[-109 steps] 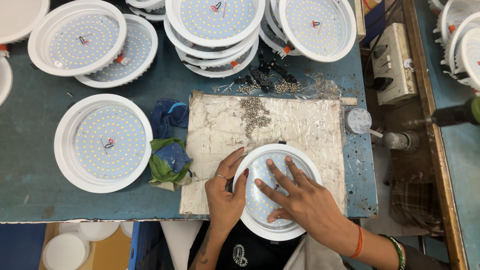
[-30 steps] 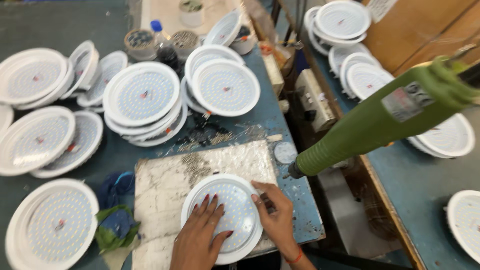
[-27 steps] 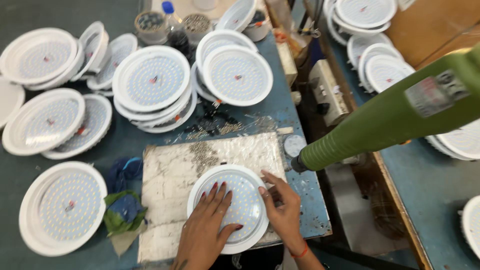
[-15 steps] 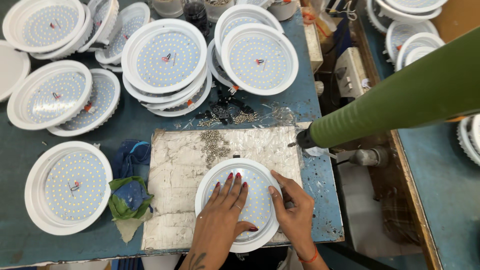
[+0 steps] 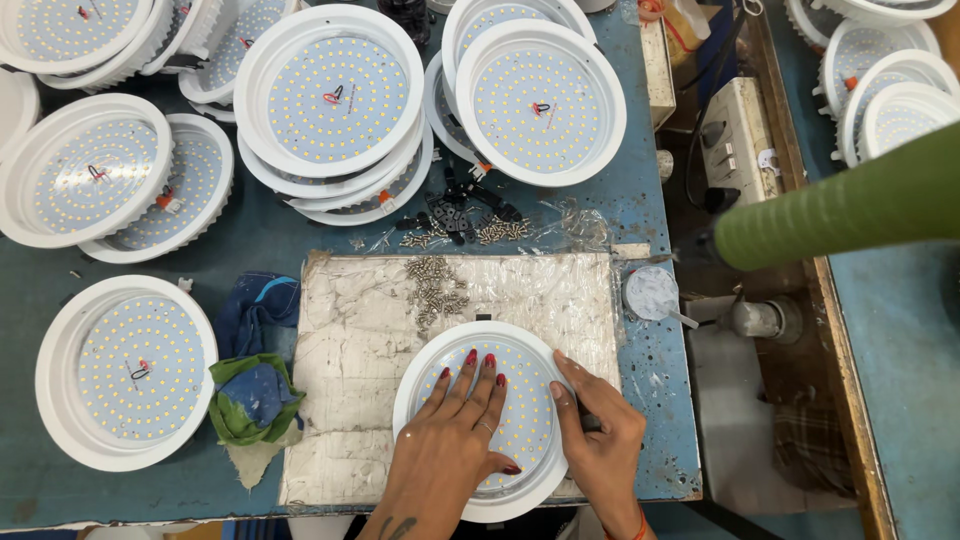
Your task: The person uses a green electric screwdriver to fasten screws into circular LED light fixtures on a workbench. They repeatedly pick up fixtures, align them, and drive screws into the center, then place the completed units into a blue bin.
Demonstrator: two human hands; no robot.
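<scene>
The left hand (image 5: 455,440) lies flat, fingers spread wide, on the face of a round white lamp (image 5: 485,415), holding nothing and only pressing it down; the right hand (image 5: 600,445) rests at the lamp's right rim with its fingers half curled, and whether they pinch some small dark part there cannot be told. The lamp sits at the near edge of the table (image 5: 300,245), on a worn pale mat (image 5: 350,350). Judged from the layout, the work is well under way: many like lamps (image 5: 335,100) stand stacked in piles across the far side of the table, while this one is in hand. A green tool (image 5: 850,205) hangs unheld at right. Crumpled cloths (image 5: 250,385) lie left of the mat. Loose screws (image 5: 435,285) lie just beyond the lamp, unused.
</scene>
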